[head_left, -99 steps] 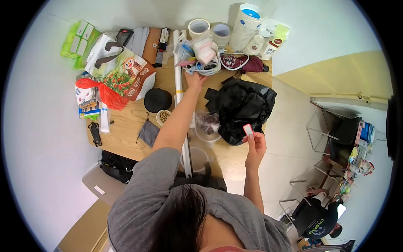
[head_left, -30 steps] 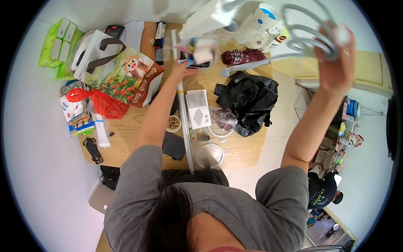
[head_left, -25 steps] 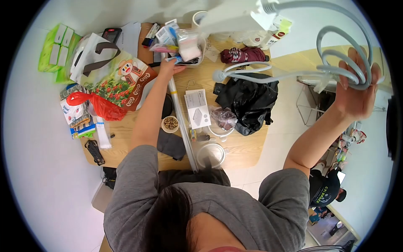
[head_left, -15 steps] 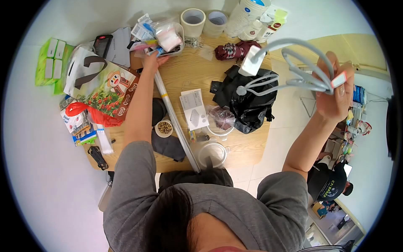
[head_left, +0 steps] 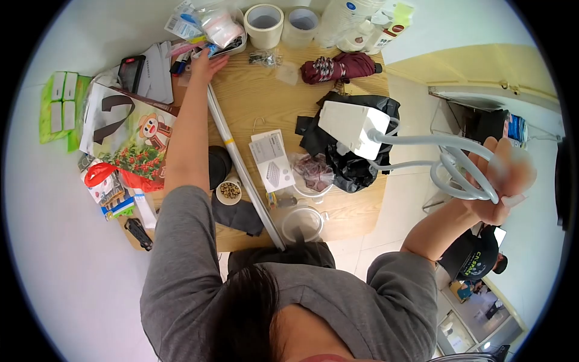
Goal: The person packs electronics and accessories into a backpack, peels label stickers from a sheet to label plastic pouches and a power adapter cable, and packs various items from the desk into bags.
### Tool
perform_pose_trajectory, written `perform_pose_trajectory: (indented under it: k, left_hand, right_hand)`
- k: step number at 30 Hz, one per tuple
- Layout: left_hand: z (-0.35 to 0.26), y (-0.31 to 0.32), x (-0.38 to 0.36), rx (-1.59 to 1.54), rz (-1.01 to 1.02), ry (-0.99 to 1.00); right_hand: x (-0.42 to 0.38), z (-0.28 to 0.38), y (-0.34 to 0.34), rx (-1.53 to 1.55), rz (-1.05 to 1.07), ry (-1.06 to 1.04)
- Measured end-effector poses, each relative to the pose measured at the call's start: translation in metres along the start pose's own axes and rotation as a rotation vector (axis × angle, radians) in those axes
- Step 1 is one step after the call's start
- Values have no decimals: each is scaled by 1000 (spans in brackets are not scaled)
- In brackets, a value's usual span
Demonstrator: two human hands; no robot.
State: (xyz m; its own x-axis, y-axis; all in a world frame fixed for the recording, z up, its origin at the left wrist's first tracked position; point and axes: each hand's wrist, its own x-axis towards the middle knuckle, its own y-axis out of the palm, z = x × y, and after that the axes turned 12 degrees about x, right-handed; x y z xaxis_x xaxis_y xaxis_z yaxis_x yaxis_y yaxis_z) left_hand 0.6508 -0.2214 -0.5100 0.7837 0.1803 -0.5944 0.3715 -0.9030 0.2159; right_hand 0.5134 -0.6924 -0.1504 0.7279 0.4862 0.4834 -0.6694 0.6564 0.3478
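Observation:
My right hand (head_left: 497, 175), partly blurred, is closed round a coiled grey-white cable (head_left: 455, 172). The cable runs left to a white power block (head_left: 353, 128), which hangs over the black plastic bag (head_left: 356, 169). My left hand (head_left: 208, 65) reaches to the near side of a container (head_left: 236, 47) filled with small packets and pens at the back of the table. Its fingers are at the container's edge, among the pens; whether they grip anything is hidden.
On the wooden table (head_left: 356, 211) are a maroon umbrella (head_left: 341, 67), tape rolls (head_left: 264, 25), a long white tube (head_left: 244, 169), a white box (head_left: 272, 160), a cup (head_left: 229, 192) and a clear lidded container (head_left: 303, 224). A printed bag (head_left: 129, 130) stands left. A person (head_left: 473, 256) is at the right.
My right hand has moved outward and down with the cable, and the power block now looks larger. My left hand and the table items appear shifted up and left in the view.

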Motion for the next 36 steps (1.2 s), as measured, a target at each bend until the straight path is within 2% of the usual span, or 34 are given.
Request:
perform_pose_trajectory:
  k: [4,5,8,12,15,18,19,22,25,29,32,36]
  left_hand:
    - [-10,3,3,77,-105,-5]
    - [-14,-1,7,106,-134,-1]
    - [-24,-15,21,223,21,-44]
    - [-31,-14,7,250,47,-10]
    - [-33,-13,-17,53,107,-73]
    - [7,-39,3,111,179,9]
    - [16,-36,-4,364,42,70]
    - [53,-31,16,705,-406,454]
    - [28,-8,4,907,-281,282]
    - [50,-7,28,1233,-424,332]
    - [65,-13,25,1360,-467,557]
    - [74,-20,14,1772,-569,502]
  right_hand:
    - [6,-8,17,-48,-195,15]
    - [7,-9,18,-52,-160,25]
    - [7,-9,17,-77,-94,61]
    - [3,-10,17,-120,-99,104]
    - [1,-17,20,-143,-123,88]
    - [-3,-23,18,-143,-150,66]
    - [-5,-26,17,-127,-149,58]
    - [-6,-35,24,-135,-194,63]
    - [-11,-38,29,-137,-235,78]
    - [-20,-41,27,-76,-266,80]
    - [-24,-44,27,-35,-287,90]
    - [-28,-50,26,-76,-290,115]
